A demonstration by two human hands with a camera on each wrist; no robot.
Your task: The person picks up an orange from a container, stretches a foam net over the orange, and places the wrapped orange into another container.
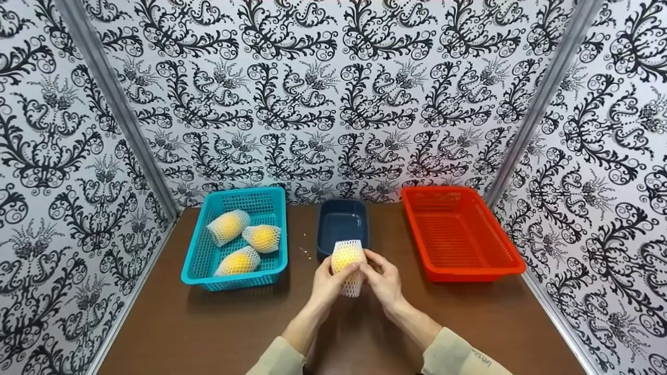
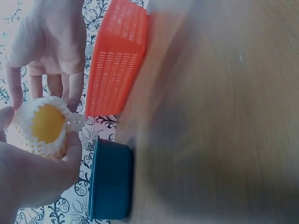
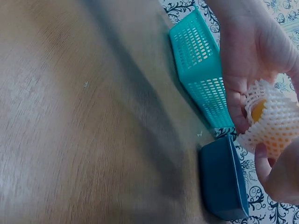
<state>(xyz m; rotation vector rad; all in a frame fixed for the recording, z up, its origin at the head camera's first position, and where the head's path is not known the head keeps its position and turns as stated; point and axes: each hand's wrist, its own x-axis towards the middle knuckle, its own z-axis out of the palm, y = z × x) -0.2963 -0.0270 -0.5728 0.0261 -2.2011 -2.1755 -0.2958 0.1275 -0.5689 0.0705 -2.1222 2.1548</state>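
Both hands hold a yellow fruit [image 1: 346, 256] in a white foam net sleeve [image 1: 352, 288], above the table in front of the small dark blue bin. My left hand [image 1: 327, 285] grips it from the left, thumb on the near side. From the right, my right hand [image 1: 384, 284] holds the sleeve with its thumb in front and fingers behind. In the left wrist view the fruit's yellow skin [image 2: 48, 123] shows through the sleeve's open end. The right wrist view shows the net [image 3: 280, 123] between both hands, with a little yellow visible at its opening.
A turquoise basket [image 1: 282, 260] on the left contains several netted yellow fruits [image 1: 229, 227]. The dark blue bin [image 1: 341, 229] stands at the back middle, and a red basket [image 1: 453, 229] at the right. Small pale bits [image 1: 306, 253] lie on the brown table [image 1: 234, 328]. Patterned walls enclose the back and sides.
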